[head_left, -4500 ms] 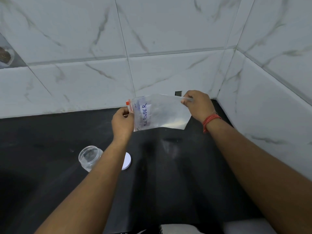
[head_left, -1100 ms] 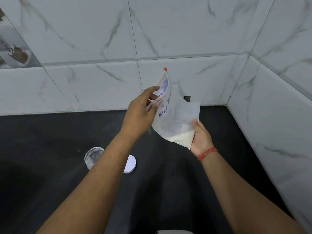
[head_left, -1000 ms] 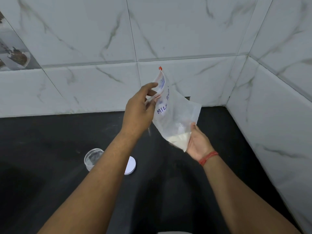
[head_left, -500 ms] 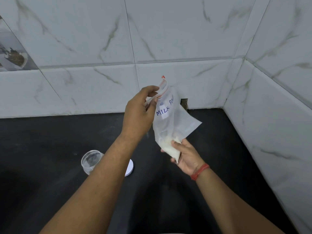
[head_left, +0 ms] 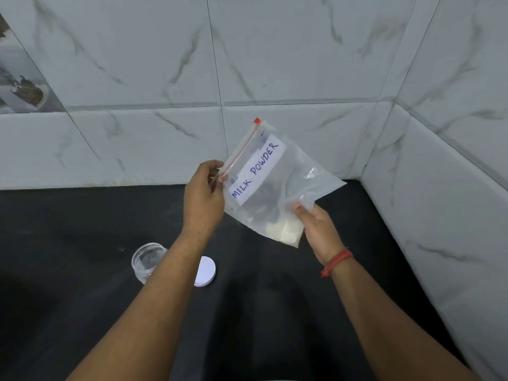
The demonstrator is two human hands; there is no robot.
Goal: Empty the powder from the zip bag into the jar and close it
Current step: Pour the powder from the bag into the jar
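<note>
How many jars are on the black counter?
1. The clear jar stands open on the black counter, partly behind the left forearm, with its white lid lying beside it. The arms could hide another.

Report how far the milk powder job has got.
Done: the clear plastic jar stands open, its white round lid beside it. In hand: the left hand pinches the red zip strip of the clear labelled zip bag; the right hand holds its bottom. Left: pouring, closing.

Zip bag (head_left: pixel 277 185) held tilted; jar (head_left: pixel 145 261) open, lid (head_left: pixel 205 270) beside
</note>
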